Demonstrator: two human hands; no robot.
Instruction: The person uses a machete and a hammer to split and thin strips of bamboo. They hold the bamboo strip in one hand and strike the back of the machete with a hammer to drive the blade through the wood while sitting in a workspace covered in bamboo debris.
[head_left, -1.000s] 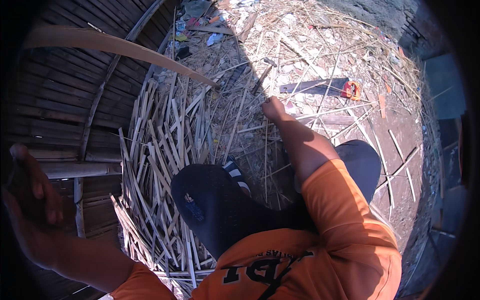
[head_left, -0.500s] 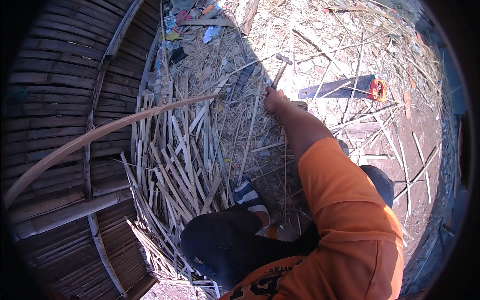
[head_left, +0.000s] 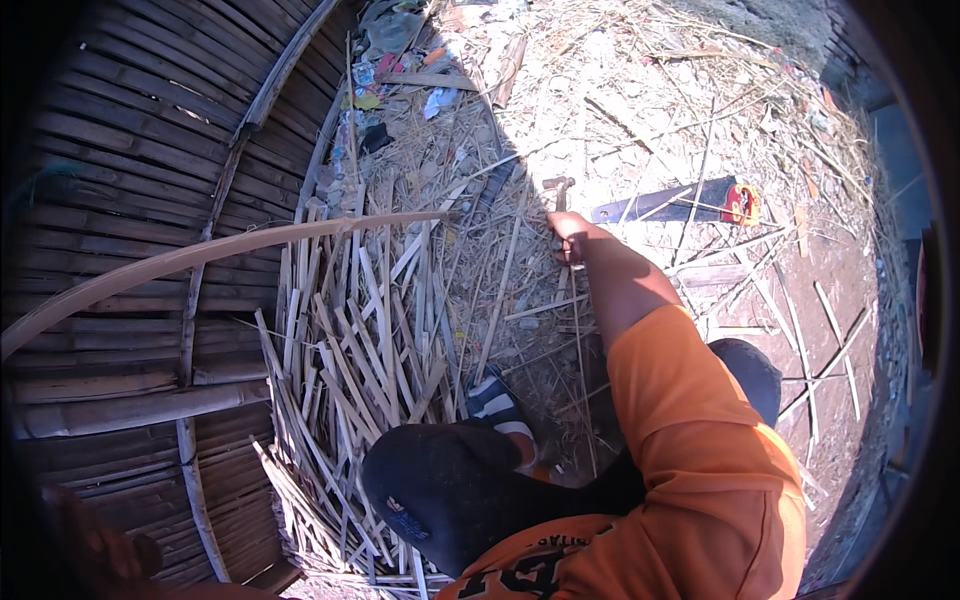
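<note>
My right hand is wrapped round the handle of a hammer, whose metal head stands up beyond the fingers, over the straw-strewn ground. To its right lies a handsaw with a red and yellow handle. At the dark lower left rim my left hand shows dimly; its fingers are too dark to read. A long curved bamboo strip reaches in from the left edge, its tip above the ground near the middle.
A heap of split bamboo strips lies left of my shoe. Beyond it rises a slatted bamboo wall. Loose sticks and litter cover the ground, with a flat board at the far side.
My right hand has drawn the hammer nearer to me, and its head now sits lower in the view. My left hand has come into sight at the lower left.
</note>
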